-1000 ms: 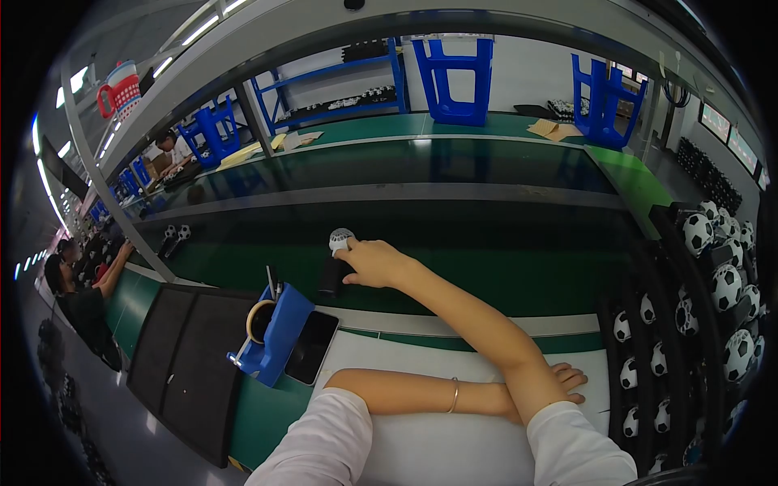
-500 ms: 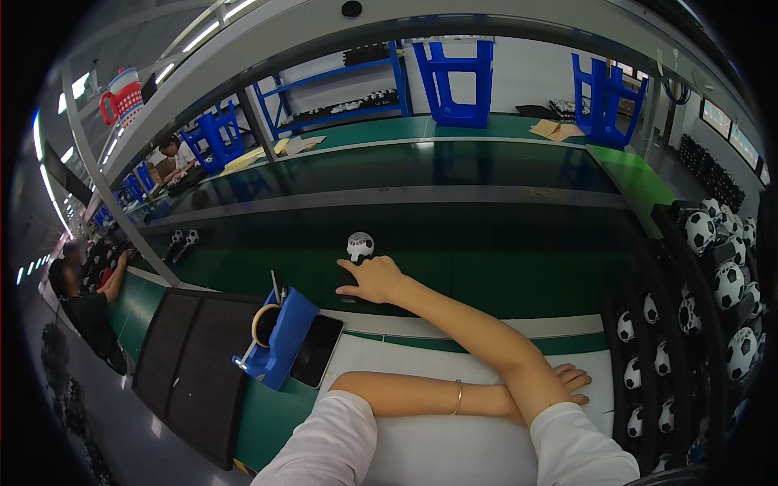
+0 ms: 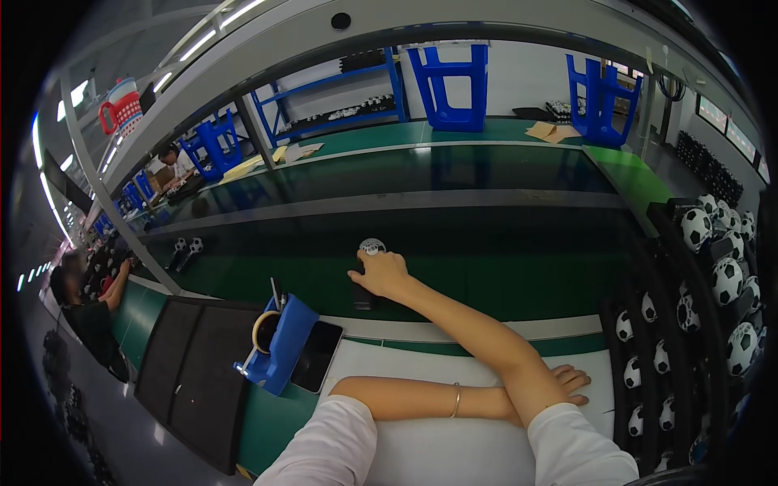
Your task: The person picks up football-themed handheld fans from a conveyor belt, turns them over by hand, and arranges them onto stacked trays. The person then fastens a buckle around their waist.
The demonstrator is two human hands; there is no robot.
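My right hand (image 3: 384, 275) reaches across the dark green belt surface, its fingers over a black-handled soccer-ball device (image 3: 372, 245). Its white ball head, with grille-like markings, shows beyond the fingers; the lower end of the handle sticks out below the hand. The thumb points left, and the exact grip is partly hidden. Crossing under my right arm, my left forearm wears a thin bracelet (image 3: 456, 400). My left hand (image 3: 572, 383) lies on the white mat (image 3: 421, 454) with fingers spread, holding nothing.
A blue tape dispenser (image 3: 279, 344) and a phone (image 3: 318, 356) lie left of the mat. Two similar devices (image 3: 188, 251) are on the belt farther left. Racks of soccer-ball pieces (image 3: 725, 283) stand at right. A co-worker (image 3: 89, 312) sits at far left.
My right hand has shifted slightly right, with the soccer-ball device moving along. Its index finger now overlaps the ball head. My left hand stays in place. The view has tilted slightly.
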